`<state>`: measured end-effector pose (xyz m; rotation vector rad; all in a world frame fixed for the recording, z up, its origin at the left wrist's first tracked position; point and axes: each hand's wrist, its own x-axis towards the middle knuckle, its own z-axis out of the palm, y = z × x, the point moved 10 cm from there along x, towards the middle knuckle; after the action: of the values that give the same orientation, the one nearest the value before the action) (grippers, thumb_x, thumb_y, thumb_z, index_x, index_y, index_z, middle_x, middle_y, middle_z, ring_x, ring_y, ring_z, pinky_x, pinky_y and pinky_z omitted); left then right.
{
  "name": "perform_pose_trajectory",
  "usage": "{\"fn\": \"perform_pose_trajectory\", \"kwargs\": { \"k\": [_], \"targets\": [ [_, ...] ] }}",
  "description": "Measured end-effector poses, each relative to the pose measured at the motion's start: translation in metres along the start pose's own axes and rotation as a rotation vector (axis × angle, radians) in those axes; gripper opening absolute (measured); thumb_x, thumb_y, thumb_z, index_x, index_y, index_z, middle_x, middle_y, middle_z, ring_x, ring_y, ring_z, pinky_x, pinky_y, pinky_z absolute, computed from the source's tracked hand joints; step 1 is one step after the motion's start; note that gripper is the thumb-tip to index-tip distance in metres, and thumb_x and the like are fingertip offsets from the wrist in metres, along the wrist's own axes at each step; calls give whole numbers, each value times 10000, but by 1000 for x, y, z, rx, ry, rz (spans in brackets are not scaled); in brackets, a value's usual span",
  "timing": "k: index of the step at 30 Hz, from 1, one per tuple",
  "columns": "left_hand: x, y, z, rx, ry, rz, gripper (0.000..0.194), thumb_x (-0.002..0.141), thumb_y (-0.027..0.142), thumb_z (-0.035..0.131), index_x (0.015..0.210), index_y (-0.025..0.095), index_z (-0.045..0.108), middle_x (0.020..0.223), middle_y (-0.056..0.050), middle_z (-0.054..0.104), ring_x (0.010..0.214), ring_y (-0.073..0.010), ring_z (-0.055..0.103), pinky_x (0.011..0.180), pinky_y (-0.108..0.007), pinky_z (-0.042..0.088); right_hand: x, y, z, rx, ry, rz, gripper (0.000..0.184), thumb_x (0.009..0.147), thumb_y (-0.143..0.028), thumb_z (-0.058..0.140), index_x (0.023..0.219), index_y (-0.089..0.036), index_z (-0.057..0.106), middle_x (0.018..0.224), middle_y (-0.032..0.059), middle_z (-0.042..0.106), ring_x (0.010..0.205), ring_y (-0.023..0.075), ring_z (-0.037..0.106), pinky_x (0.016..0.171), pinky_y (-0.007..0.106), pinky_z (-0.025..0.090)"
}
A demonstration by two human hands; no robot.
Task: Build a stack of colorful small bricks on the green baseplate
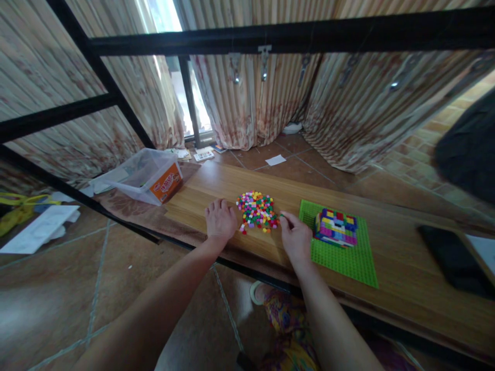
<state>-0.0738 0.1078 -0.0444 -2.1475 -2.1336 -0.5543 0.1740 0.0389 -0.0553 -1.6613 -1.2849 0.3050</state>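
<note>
A pile of small multicoloured toy bricks (257, 210) lies on the wooden bench top (216, 180). Just left of it, my left hand (221, 220) rests palm down on the wood with its fingers stretched out. At the pile's right edge my right hand (296, 236) is closed in a pinch; whatever is between its fingertips is too small to make out. To the right of that hand is a green baseplate (344, 265). On it stands a box-shaped build of coloured bricks (336, 228), with a small opening in its top.
A clear plastic bin (133, 178) with an orange label stands at the bench's left end. A dark phone-like slab (452, 257) lies to the right. A black metal bar (270, 38) crosses above the bench. Behind hang striped curtains (247, 103), with papers (276, 160) on the tiled floor.
</note>
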Motion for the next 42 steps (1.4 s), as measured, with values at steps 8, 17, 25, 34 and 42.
{"fn": "perform_pose_trajectory", "kwargs": {
  "k": [8,17,25,34,42],
  "targets": [
    [0,1,0,-9,-25,-8,329,958,260,396,1158,134,625,1252,-183,633,1169,-353,543,978,-502,417,5,-5,17,-314,-72,-80,337,941,-376,488,936,-209,781,873,101,763,752,215,667,696,315,453],
    [0,2,-1,-15,-29,-12,313,957,260,419,1159,131,621,1251,-174,633,1173,-344,539,987,-487,406,-7,-30,21,-218,-143,-146,338,981,-402,488,1027,-218,767,929,79,746,799,208,651,726,311,449],
    [-1,2,0,10,-20,-14,309,957,254,418,1140,124,631,1238,-172,642,1157,-342,554,966,-476,417,-30,-67,58,-371,-233,-233,203,910,-405,654,928,-229,752,993,85,684,950,244,597,777,341,455],
    [-1,2,0,42,2,1,342,962,261,404,1168,115,636,1267,-159,646,1152,-327,558,964,-455,426,-32,-71,64,-435,-254,-236,141,908,-291,632,864,-212,739,994,92,662,971,240,575,801,331,450],
    [3,-2,1,22,25,10,376,945,276,435,1207,97,637,1268,-184,644,1176,-345,554,993,-480,419,-20,-56,32,33,-136,-44,105,852,-265,619,862,-200,701,866,50,723,776,186,653,757,310,493]
  ]
}}
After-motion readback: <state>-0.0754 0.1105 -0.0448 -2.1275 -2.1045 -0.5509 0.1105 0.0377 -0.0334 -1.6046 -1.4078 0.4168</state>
